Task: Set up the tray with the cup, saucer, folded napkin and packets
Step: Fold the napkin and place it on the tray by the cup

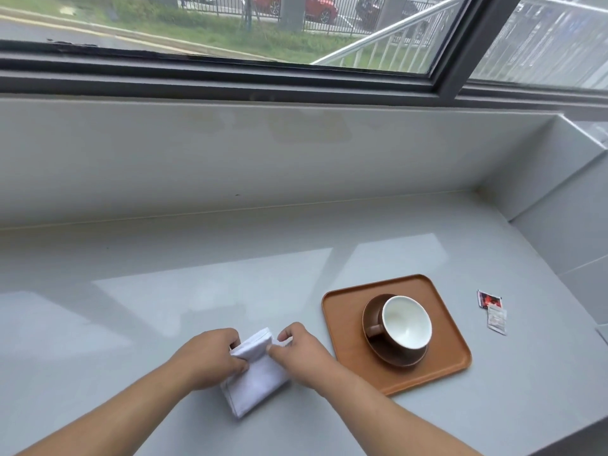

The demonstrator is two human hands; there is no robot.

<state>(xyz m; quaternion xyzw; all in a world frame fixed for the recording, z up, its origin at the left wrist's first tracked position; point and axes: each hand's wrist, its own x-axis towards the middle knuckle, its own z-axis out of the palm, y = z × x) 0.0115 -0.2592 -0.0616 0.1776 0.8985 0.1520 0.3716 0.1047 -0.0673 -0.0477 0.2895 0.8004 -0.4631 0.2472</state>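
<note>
Both the left hand (210, 357) and right hand (304, 353) are pinching the white folded napkin (258, 381) on the grey counter (131, 307). The orange tray (342, 324) is sitting just right of it, nearer the right hand.

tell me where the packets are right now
In the head view the packets lie on the counter at far right, right of the tray and not touching it.
</note>
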